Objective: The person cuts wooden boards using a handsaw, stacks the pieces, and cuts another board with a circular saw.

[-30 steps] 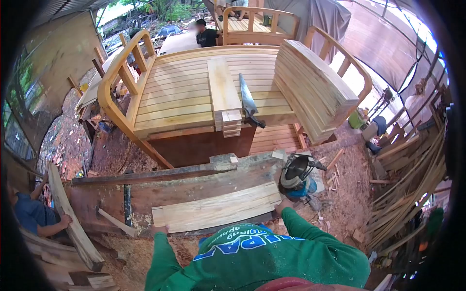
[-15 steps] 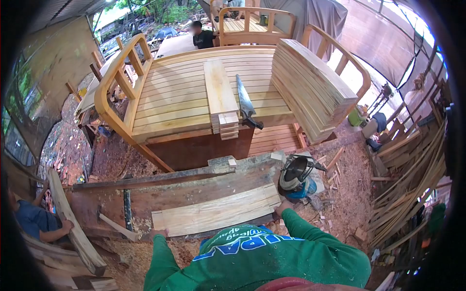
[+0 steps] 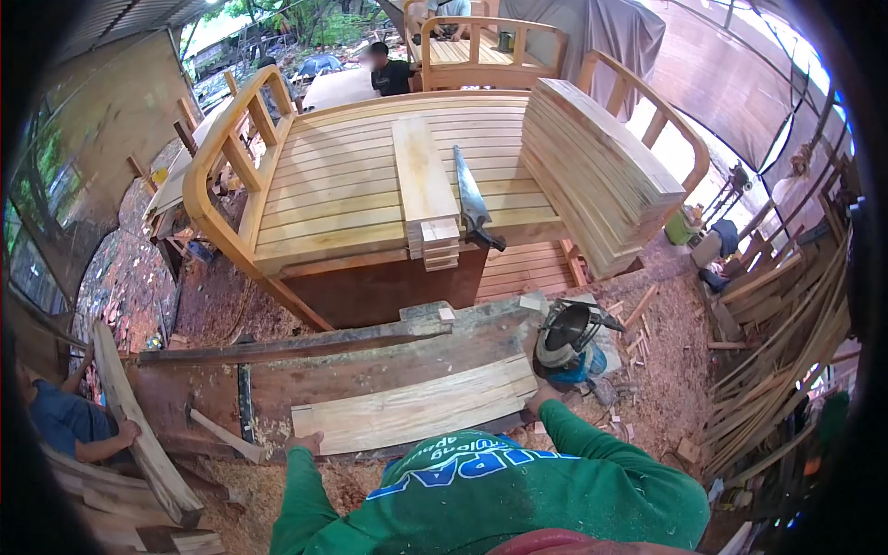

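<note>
A pale wooden board (image 3: 416, 405) lies lengthwise on the dark low workbench (image 3: 314, 379), right in front of me. My left hand (image 3: 306, 441) grips its near left corner, with fingers showing on the board's edge. At the right end, my right hand (image 3: 542, 398) is closed around the near corner, its fingers partly hidden by the board and sleeve. Just beyond that end stands a circular saw (image 3: 566, 340) with a blue body. A wooden-handled tool (image 3: 225, 435) rests at the bench's left.
Behind the bench is a slatted wooden bed frame (image 3: 324, 194). It carries a handsaw (image 3: 471, 199), a short stack of boards (image 3: 425, 180) and a tall stack of planks (image 3: 601, 176). At left a person (image 3: 74, 421) holds a rough plank (image 3: 143, 425); another person (image 3: 390, 74) is behind.
My left hand has come slightly further up onto the board's corner, showing more of its fingers. The board stays almost in place, and the camera view has shifted a little.
</note>
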